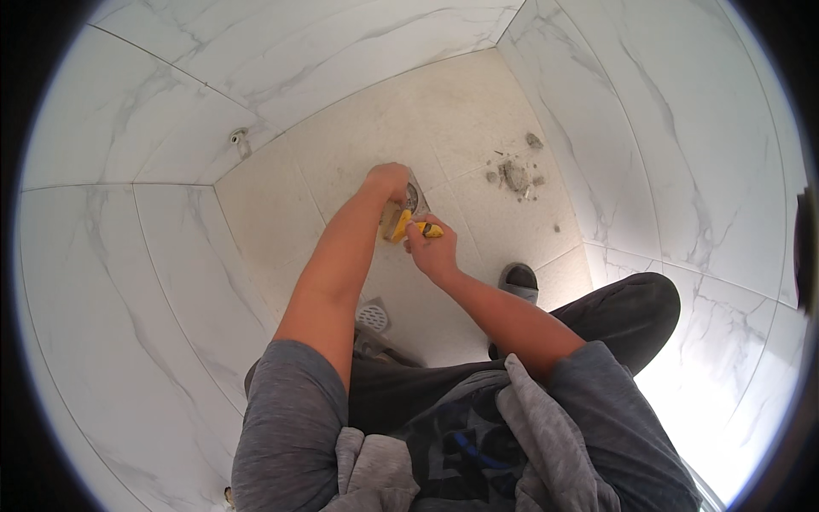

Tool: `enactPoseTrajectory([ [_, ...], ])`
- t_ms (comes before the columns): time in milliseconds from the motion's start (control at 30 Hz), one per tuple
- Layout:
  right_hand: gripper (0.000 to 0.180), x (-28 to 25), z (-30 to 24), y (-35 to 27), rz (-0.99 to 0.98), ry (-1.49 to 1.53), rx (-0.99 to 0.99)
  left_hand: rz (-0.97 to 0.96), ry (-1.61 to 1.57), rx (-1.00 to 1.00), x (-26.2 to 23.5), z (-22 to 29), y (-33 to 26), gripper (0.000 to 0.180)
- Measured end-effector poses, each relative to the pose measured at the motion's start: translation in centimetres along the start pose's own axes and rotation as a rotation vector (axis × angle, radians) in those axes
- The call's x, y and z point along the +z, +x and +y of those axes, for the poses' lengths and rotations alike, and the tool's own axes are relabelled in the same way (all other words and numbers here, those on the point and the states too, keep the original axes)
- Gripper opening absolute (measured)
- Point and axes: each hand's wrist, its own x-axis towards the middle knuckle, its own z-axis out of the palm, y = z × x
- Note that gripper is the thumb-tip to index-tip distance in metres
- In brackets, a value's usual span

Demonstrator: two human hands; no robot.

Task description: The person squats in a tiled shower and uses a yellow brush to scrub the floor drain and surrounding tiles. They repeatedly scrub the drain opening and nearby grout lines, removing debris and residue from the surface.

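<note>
Right hand [435, 252]: closed round the handle of a yellow brush [401, 225], or something brush-like; tan head points left, handle end sticks out right. Left hand [390, 181]: reaching down just beyond the brush, fingers mostly hidden, so can't tell if it grips anything. Brush sits low, right beside the drain [413, 198], a round opening in a greyish square set in the floor [452, 111]. Contact with the floor unclear from here.

My take on doing it well: short strokes, brush head low, handle choked up as now. Left fingers should steady from the far side, out of the stroke line. Work away from the opening so grit doesn't drop in. Hands are close together, so small moves only; knuckle scrapes look like the likely trouble.

Surface: cream floor tiles, thin joints. Rubble [514, 177], grey lumps and crumbs, lies to the right, well apart from the hands; best kept out of the drain. A round-holed grate [373, 316] is nearer the body, left of centre.

Room: tight corner, white grey-veined wall tiles [580, 85], pipe stub [239, 136] low on the left wall. Sandal [519, 276] planted right. Strong light lower right.
</note>
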Motion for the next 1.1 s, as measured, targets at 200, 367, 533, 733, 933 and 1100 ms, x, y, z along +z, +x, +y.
enactPoseTrajectory([
  [200,0.018,-1.7,0.3,-0.1,-0.116,0.091,0.061,-0.028,-0.022,-0.036,-0.2,0.2,0.3,0.045],
  [367,0.023,-0.8,0.6,0.7,-0.037,0.046,0.169,0.028,0.010,-0.004,0.1,0.0,0.6,0.041],
  [533,0.027,-0.6,-0.8,-0.4,-0.209,-0.119,-0.085,-0.004,-0.013,-0.005,0.4,-0.4,1.3,0.039],
  [733,0.024,-1.8,-2.7,-0.2,-0.174,-0.366,-0.223,0.006,-0.008,0.011,0.6,-0.4,1.4,0.039],
  [933,0.031,1.6,-1.7,-1.6,-0.493,-0.488,-0.498,-0.050,-0.005,-0.005,0.0,-0.2,1.0,0.041],
  [1100,0.047,-3.0,-0.5,-2.2,-0.625,-0.878,-0.713,-0.110,-0.038,-0.029,-0.3,0.0,0.7,0.041],
])
